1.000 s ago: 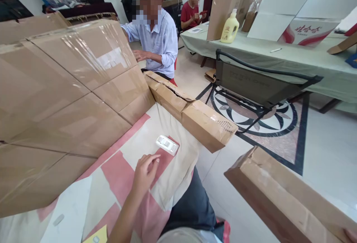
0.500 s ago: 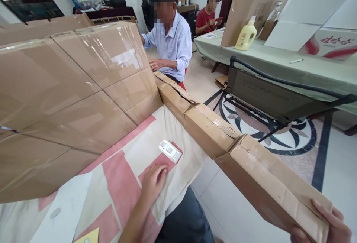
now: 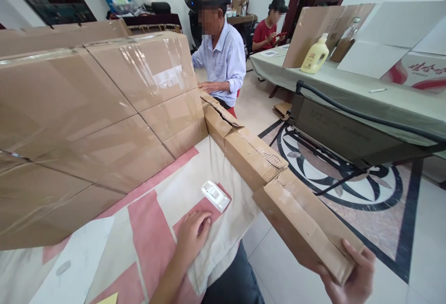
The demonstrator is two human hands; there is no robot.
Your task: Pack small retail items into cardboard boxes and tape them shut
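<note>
My right hand (image 3: 351, 274) grips the near end of a long folded cardboard strip (image 3: 303, 220), thumb on one side and fingers round the other. The strip is bent at several joints and runs away to the tall taped cardboard panel (image 3: 104, 122). My left hand (image 3: 193, 232) rests palm down on the pink and cream cloth (image 3: 149, 225), fingers loosely bent, holding nothing that shows. Just beyond its fingertips, apart from them, lies a small white box-like object (image 3: 216, 196) with a grey panel.
A white sheet (image 3: 75, 257) and a bit of yellow paper (image 3: 108, 299) lie at the front left. Behind the panel sits a person in a light blue shirt (image 3: 225, 57). A folding frame chair (image 3: 334, 129) and a table with a yellow jug (image 3: 315, 55) stand right.
My right hand has moved left, swinging the near section of the cardboard strip inward with it. The view has shifted slightly. My left hand stays on the cloth.
</note>
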